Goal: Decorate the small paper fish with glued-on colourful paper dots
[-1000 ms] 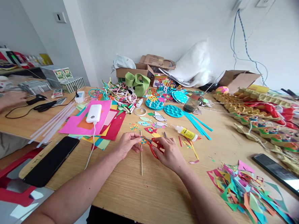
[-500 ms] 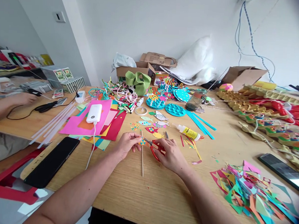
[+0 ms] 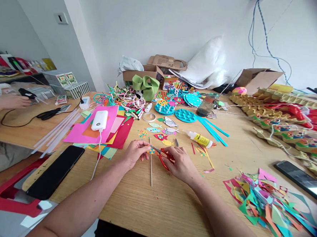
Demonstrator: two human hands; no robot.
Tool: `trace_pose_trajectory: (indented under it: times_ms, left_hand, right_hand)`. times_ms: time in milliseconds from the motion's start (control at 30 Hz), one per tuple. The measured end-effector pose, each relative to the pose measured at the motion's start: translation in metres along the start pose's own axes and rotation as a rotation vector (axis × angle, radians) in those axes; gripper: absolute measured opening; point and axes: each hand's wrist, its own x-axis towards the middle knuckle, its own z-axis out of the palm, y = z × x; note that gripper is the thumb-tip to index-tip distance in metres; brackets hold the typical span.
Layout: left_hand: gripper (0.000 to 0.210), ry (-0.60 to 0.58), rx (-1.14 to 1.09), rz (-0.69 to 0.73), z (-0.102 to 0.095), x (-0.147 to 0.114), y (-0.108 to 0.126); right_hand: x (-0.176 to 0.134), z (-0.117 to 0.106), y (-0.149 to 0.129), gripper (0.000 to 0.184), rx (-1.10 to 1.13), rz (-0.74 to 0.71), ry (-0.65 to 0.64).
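Observation:
My left hand (image 3: pixel 135 154) pinches a small paper cutout (image 3: pixel 152 151) with blue, yellow and orange patches. Red-handled scissors (image 3: pixel 166 159) are in my right hand (image 3: pixel 182 164), their blades pointing left and reaching the cutout. Whether the blades are closed on the paper I cannot tell. Under the cutout, a thin wooden stick (image 3: pixel 151 173) lies on the table, its upper end partly hidden. Just beyond my hands lie several paper fish, among them a red one (image 3: pixel 160 137) and a pink striped one (image 3: pixel 169 131). A glue bottle (image 3: pixel 200 139) lies on its side to their right.
Colourful paper scraps (image 3: pixel 269 207) are heaped at the right, near a phone (image 3: pixel 299 179). Another phone (image 3: pixel 55 171) and a white power bank (image 3: pixel 99 120) on paper sheets (image 3: pixel 77 133) are left. Blue discs (image 3: pixel 186 115) and egg trays (image 3: pixel 289 133) stand farther back. Another person's hand (image 3: pixel 17 101) is far left.
My hands, the cutout and the scissors stay nearly in place. At the far left, the other person's hand has shifted slightly left.

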Motion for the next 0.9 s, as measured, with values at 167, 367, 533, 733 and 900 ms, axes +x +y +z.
trace_pose_trajectory:
  times_ms: [167, 367, 533, 733, 900]
  left_hand:
    - [0.030, -0.003, 0.004, 0.003, 0.0002, -0.0003, 0.0000]
    - [0.030, -0.004, 0.002, 0.002, 0.0001, -0.0002, -0.0004]
    - [0.030, -0.005, -0.012, 0.000, -0.0004, -0.0003, 0.0004]
    - [0.032, -0.008, -0.052, -0.023, 0.0009, -0.0018, 0.0018]
    - [0.034, -0.017, -0.092, -0.048, 0.0035, -0.0042, 0.0037]
  right_hand:
    - [-0.0001, 0.0000, -0.0006, 0.013, 0.007, -0.004, 0.002]
    - [-0.0003, 0.0013, 0.0026, 0.014, -0.003, -0.018, -0.013]
    - [-0.0001, 0.0020, 0.0047, 0.015, 0.035, -0.008, 0.009]
    - [0.0032, 0.0053, 0.0064, 0.021, 0.443, 0.240, 0.125]
    - [0.0085, 0.0071, -0.0021, 0.041, 0.866, 0.395, 0.152]
